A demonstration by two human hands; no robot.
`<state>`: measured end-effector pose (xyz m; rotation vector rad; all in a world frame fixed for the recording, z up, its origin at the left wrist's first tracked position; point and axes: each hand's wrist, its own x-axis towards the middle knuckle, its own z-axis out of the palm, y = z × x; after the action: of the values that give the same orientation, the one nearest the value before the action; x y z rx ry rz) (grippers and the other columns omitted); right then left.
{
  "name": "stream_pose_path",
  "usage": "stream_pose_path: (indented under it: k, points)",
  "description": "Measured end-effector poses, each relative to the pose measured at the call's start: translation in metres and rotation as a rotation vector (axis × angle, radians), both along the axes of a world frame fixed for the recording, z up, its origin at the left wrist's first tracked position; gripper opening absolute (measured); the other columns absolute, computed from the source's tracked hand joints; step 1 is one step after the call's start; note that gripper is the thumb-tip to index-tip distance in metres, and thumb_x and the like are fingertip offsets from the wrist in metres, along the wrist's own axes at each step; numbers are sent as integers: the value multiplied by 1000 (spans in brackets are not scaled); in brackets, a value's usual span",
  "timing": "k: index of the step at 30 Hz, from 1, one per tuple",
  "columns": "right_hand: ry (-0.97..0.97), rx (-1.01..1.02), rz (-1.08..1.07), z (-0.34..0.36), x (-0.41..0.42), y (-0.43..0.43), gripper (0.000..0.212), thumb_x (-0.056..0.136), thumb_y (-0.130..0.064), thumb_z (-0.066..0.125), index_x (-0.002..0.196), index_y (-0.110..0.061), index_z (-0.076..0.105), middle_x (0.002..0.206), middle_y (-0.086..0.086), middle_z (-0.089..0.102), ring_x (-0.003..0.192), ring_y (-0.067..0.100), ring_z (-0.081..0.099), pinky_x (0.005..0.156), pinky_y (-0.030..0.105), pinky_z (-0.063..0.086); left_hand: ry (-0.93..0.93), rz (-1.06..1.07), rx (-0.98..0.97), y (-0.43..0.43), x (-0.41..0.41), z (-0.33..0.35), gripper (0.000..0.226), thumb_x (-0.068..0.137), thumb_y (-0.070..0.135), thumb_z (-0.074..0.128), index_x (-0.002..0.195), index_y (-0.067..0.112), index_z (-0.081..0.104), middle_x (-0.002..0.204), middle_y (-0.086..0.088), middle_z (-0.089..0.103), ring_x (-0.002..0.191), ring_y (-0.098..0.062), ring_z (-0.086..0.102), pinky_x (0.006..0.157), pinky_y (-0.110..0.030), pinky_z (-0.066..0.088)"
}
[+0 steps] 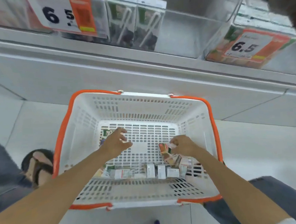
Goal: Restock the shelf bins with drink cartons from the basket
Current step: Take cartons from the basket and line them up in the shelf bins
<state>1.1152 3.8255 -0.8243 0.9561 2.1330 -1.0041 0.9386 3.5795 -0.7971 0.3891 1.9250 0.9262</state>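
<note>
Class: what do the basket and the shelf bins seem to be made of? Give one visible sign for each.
Basket: moulded plastic, matt white with orange rim; slotted walls show it. Shelf bins: clear, glossy plastic, probably acrylic; cartons show through.

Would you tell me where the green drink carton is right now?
In the head view, the green drink carton sits on the basket floor at its far left corner, partly hidden by the left hand; the right hand grips an orange drink carton.
</note>
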Motion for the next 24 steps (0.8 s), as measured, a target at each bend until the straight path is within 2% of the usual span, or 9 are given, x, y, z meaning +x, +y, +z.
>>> stream_pose_path:
  k: [2, 4, 7, 10, 14, 16, 18, 21, 24]
  points:
    - [162, -201, -195, 22, -17, 3, 35, 76, -11, 80, 109, -17, 70, 117, -1, 60, 101, 10, 60, 81, 25, 53, -93, -58, 18, 21, 11, 3, 69, 80, 26, 79, 136, 25, 39, 120, 1, 50, 101, -16, 54, 74, -28, 52]
    - [257, -407, -271, 42, -35, 2, 31, 76, -11, 80, 104, -22, 72, 114, 2, 68, 101, 15, 66, 83, 25, 55, -200, -115, 57, 44, 20, 8, 87, 74, 31, 84, 145, 31, 34, 127, 12, 45, 112, -8, 47, 73, -18, 46]
    - [326, -542, -281, 50, -54, 2, 27, 83, -21, 74, 109, -26, 70, 113, 4, 71, 105, 18, 68, 93, 28, 54, -273, -35, 72, 61, 22, 6, 60, 75, 20, 83, 127, 25, 54, 118, 5, 57, 92, -4, 60, 65, -16, 50]
    - [318, -400, -340, 27, -49, 8, 30, 91, -21, 66, 121, -21, 65, 127, 5, 63, 115, 20, 61, 98, 29, 48, -326, 99, 20, 50, 13, -5, 34, 78, 13, 80, 107, 19, 62, 103, 2, 59, 84, -11, 65, 63, -22, 57]
    - [-13, -125, -11, -29, -19, 11, 62, 88, -12, 69, 144, -17, 43, 153, 6, 34, 126, 26, 51, 94, 32, 45, -385, 139, -24, 24, 5, -22, 30, 82, 12, 77, 105, 22, 60, 112, -2, 58, 92, -17, 66, 69, -24, 58]
    - [-107, -92, 74, -53, -11, 5, 77, 83, -15, 75, 149, -18, 34, 155, 8, 30, 133, 28, 43, 103, 36, 42, -412, 183, -37, 14, 3, -29, 30, 83, 14, 75, 108, 21, 58, 115, -6, 58, 98, -23, 67, 77, -30, 59]
    - [-49, -93, 41, -68, -10, -2, 83, 80, -20, 79, 149, -20, 33, 154, 6, 33, 138, 25, 36, 107, 34, 38, -447, 227, -32, 7, 1, -34, 34, 85, 12, 73, 113, 18, 55, 118, -10, 58, 102, -26, 66, 83, -34, 58]
    - [67, -104, -161, -86, -21, -14, 84, 81, -31, 78, 151, -20, 31, 156, 5, 28, 141, 24, 31, 110, 35, 35, -520, 326, -1, 0, -3, -36, 36, 85, 4, 70, 112, 17, 50, 121, -15, 57, 99, -23, 66, 76, -30, 60]
    - [11, 112, -32, -103, -31, -24, 77, 81, -46, 73, 145, -15, 43, 156, 9, 23, 144, 28, 22, 117, 39, 26, -555, 389, 12, -5, -11, -37, 39, 85, 3, 69, 114, 17, 48, 118, -13, 55, 97, -19, 64, 70, -27, 60]
